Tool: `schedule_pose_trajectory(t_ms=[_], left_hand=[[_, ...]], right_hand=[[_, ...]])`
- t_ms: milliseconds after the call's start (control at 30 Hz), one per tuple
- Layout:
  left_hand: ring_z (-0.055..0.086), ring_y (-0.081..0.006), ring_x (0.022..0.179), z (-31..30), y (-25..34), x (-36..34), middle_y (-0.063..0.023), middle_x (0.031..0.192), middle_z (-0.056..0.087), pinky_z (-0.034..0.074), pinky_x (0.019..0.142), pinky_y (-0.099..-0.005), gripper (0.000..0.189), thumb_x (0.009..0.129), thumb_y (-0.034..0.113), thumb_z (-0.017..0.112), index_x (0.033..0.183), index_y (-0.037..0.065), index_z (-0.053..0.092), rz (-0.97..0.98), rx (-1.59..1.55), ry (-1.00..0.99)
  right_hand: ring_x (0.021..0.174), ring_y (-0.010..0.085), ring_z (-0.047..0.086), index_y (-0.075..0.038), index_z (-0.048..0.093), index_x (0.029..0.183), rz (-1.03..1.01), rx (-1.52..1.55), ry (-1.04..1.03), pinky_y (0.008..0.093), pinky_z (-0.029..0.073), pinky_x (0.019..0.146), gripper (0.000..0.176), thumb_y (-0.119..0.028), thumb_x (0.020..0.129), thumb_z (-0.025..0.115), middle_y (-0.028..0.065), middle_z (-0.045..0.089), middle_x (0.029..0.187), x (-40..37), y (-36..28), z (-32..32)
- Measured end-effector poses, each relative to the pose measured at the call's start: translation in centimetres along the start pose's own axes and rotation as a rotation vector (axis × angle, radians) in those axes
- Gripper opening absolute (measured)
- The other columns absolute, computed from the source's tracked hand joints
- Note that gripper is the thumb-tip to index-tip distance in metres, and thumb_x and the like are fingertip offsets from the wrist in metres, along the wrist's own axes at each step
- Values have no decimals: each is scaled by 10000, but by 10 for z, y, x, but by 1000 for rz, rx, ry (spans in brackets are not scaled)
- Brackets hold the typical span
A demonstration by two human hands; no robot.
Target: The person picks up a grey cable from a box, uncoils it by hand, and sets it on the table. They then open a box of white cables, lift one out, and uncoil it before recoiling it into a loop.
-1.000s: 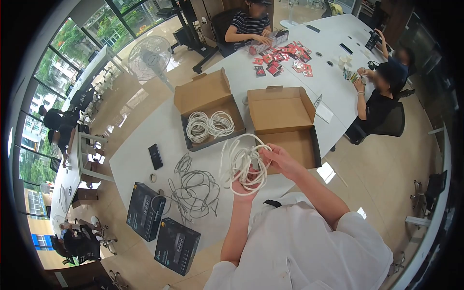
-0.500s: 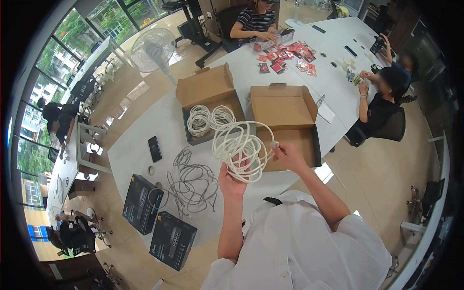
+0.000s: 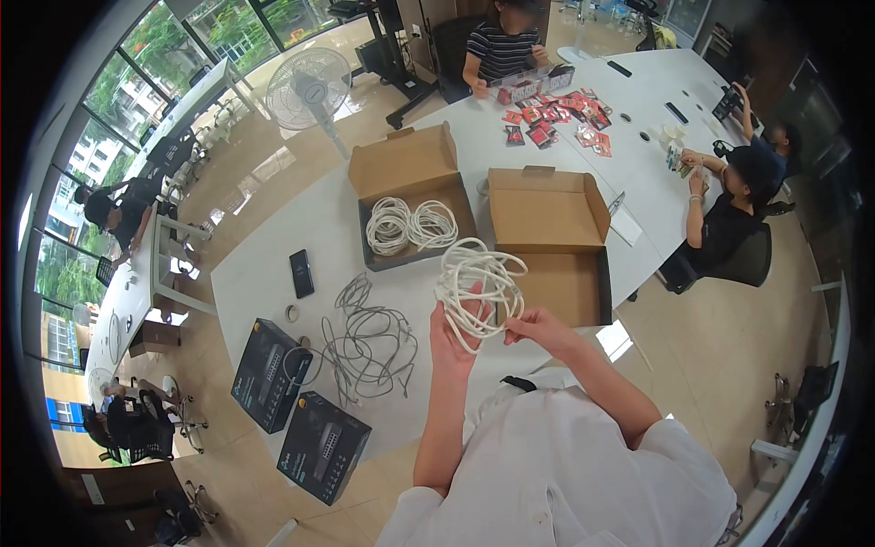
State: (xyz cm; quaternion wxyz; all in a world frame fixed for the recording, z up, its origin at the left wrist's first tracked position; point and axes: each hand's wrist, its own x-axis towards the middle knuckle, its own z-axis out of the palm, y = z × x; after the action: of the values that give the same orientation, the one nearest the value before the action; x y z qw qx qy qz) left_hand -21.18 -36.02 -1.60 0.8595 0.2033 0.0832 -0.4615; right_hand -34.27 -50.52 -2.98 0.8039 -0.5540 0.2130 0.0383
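- L hand, bare, palm up: is cradling from below a loosely looped bundle of white, round-section cable; fingers are curling up through loops.
- R hand, bare: is pinching a strand at bundle's lower R edge, thumb & fingertips nearly together.
- Bundle, position: is sitting up & slightly R of L palm, up-L of R fingertips; long axis is running roughly away from wearer's body. L hand is bearing most of it, apparently; R hand is touching the edge only.
- Open box, dark outer walls, brown cardboard interior: is standing just beyond R hand, the nearer hand; lid is leaning back.
- 2nd open box, same type: is standing up-L of bundle; two neat coils of white cable are lying in it, side by side.
- Loose tangle of thin grey cable: is lying L of L hand, on the large white table.
- Black smartphone, rectangular: is lying beyond tangle, to L.
- Two black printed cartons: are resting at near-L table edge, corners close.
- Red flat packets, approx. dozens: are lying scattered at far end, nr. a co-worker in striped top.
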Motion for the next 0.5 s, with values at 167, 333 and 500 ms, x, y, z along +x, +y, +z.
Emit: schedule_pose_trajectory(t_ms=[167,333,500], left_hand=[[465,-317,1241,-10,-3,-5,-204,1374,442,393,1049,-451,554,961,365,389,1365,-12,371,-11,6,-75],[449,-332,1254,9,1,-15,-218,1398,409,376,1065,-448,568,942,316,374,1355,-74,349,57,215,-37],[449,-246,1261,-10,3,-9,-185,1392,438,352,1063,-354,580,870,96,536,1389,-47,320,101,428,-84]], right_hand=[[831,144,629,-45,690,1000,-72,43,-137,293,484,814,216,-226,923,601,62,683,860,2,7,3],[822,124,621,-58,709,980,-155,-20,-121,287,483,741,201,-228,895,643,39,693,873,6,10,18],[741,188,646,-80,736,900,-354,-680,99,330,494,671,204,-271,852,682,69,696,815,2,-9,30]])
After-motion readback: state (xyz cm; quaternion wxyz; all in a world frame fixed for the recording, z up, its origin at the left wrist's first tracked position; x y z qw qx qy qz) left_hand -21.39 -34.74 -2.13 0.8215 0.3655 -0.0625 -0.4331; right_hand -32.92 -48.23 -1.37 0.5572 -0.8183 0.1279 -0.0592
